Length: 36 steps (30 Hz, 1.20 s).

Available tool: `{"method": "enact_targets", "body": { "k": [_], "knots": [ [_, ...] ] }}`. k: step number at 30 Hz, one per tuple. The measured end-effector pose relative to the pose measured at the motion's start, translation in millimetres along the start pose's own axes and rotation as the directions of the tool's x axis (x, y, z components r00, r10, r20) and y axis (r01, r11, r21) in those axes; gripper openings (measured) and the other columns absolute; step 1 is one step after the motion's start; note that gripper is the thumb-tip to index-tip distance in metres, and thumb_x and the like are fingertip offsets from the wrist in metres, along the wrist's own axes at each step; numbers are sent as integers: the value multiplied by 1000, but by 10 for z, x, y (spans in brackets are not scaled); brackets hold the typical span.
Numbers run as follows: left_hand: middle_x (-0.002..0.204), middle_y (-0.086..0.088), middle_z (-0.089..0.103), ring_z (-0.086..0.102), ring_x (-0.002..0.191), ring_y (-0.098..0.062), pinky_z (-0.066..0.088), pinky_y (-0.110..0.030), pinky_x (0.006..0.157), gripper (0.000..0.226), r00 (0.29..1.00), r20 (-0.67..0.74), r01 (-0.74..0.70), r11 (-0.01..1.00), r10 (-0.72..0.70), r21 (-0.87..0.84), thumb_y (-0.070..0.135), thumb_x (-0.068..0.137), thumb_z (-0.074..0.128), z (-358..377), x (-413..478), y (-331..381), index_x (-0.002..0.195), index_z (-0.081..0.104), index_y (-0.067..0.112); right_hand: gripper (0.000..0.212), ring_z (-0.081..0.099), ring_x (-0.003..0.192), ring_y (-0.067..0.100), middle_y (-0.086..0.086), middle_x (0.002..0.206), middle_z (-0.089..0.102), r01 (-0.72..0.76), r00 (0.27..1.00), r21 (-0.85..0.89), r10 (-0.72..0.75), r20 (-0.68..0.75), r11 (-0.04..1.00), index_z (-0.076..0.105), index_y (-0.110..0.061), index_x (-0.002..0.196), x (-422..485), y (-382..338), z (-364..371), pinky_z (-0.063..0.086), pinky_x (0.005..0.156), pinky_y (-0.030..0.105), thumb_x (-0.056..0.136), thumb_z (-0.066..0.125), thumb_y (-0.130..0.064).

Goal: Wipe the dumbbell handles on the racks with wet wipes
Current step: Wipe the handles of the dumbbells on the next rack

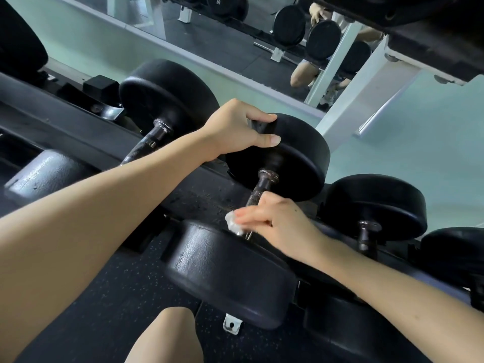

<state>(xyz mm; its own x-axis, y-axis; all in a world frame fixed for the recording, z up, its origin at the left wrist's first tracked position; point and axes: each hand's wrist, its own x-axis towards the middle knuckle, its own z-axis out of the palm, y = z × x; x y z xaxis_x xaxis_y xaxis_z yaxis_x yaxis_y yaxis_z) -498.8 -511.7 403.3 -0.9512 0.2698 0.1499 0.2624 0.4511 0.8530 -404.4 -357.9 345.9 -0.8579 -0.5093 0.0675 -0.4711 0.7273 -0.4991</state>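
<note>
The rack [65,121] carries the dumbbell [296,163] on its rail, long axis running from the near head at lower centre up and away to the far head. The left hand [235,127] curls its grip over the far head's rim. The right hand [282,221] has its grip closed, pinching a white wet wipe [233,221] against the handle [255,197], whose lower stretch is hidden under that hand.

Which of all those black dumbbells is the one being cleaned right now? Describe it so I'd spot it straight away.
Find the dark rack crossing the picture with its row of black dumbbells. The dumbbell being cleaned sits mid-row. Only this one has the left hand gripping its far head and the right hand holding a white wet wipe on its handle.
</note>
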Motion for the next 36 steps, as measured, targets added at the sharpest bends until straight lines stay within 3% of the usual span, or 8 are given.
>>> {"method": "enact_targets", "body": {
  "k": [3, 8, 14, 20, 26, 32, 34, 36],
  "knots": [
    [97, -2, 67, 60, 106, -19, 45, -35, 100, 47, 1000, 4, 18, 1000, -18, -17, 40, 69, 81, 6, 9, -16, 114, 68, 32, 20, 46, 72, -7, -20, 74, 40, 123, 992, -62, -121, 37, 991, 76, -15, 98, -34, 53, -25, 35, 71, 0, 81, 68, -9],
    [110, 0, 67, 59, 108, -16, 45, -31, 99, 48, 1000, -5, 16, 1000, -16, -20, 39, 69, 80, 12, 8, -20, 115, 67, 32, 13, 48, 70, 6, 19, 89, 65, -2, 975, -187, -39, -217, 982, 74, 1, 88, 205, 223, -183, 40, 72, 6, 84, 62, 4],
    [117, -1, 66, 59, 110, -16, 44, -32, 102, 47, 1000, -1, 23, 1000, -23, -19, 41, 68, 81, 9, 10, -18, 113, 67, 34, 23, 46, 72, 5, -7, 83, 59, 253, 964, -155, -236, 120, 955, 72, -7, 93, -60, -24, -45, 39, 70, 11, 83, 57, 6],
    [118, 7, 65, 57, 112, -11, 43, -28, 101, 49, 1000, 4, 0, 1000, 0, -2, 37, 71, 79, -7, -3, 0, 118, 66, 29, 24, 55, 74, 15, -7, 77, 51, -43, 980, -206, 1, -200, 978, 74, -13, 101, 262, 217, -192, 36, 69, 8, 91, 53, -9],
    [118, 7, 65, 58, 112, -11, 43, -25, 102, 49, 1000, -4, 12, 1000, -12, -19, 37, 70, 80, 1, -3, -11, 116, 67, 29, 20, 57, 71, 16, 0, 84, 66, 139, 987, -122, -128, 94, 983, 74, -12, 91, -33, 5, 48, 47, 75, 19, 83, 59, -1],
    [117, 2, 65, 57, 113, -13, 41, -17, 94, 48, 1000, 10, 10, 1000, -10, -10, 36, 72, 79, -20, -11, 12, 117, 66, 30, 24, 56, 73, 23, -3, 77, 55, -42, 973, -273, -23, -229, 961, 71, -12, 101, 248, 162, -147, 48, 70, 30, 91, 49, -10],
    [108, 7, 66, 57, 109, -8, 37, -5, 84, 48, 1000, 16, 11, 1000, -11, -9, 36, 72, 79, -22, -11, 10, 118, 66, 29, 28, 60, 87, 25, -14, 88, 49, -44, 978, -231, -5, -208, 972, 69, -12, 113, 125, 133, -81, 48, 83, 31, 94, 49, -7],
    [93, 18, 61, 55, 103, -1, 34, 4, 75, 48, 1000, 23, 14, 1000, -14, -12, 35, 73, 78, -23, -21, 22, 119, 65, 27, 35, 59, 73, 26, -20, 79, 48, 47, 982, -249, -91, -166, 967, 67, -12, 113, -32, 92, -39, 55, 70, 38, 86, 57, 7]
  ]
}}
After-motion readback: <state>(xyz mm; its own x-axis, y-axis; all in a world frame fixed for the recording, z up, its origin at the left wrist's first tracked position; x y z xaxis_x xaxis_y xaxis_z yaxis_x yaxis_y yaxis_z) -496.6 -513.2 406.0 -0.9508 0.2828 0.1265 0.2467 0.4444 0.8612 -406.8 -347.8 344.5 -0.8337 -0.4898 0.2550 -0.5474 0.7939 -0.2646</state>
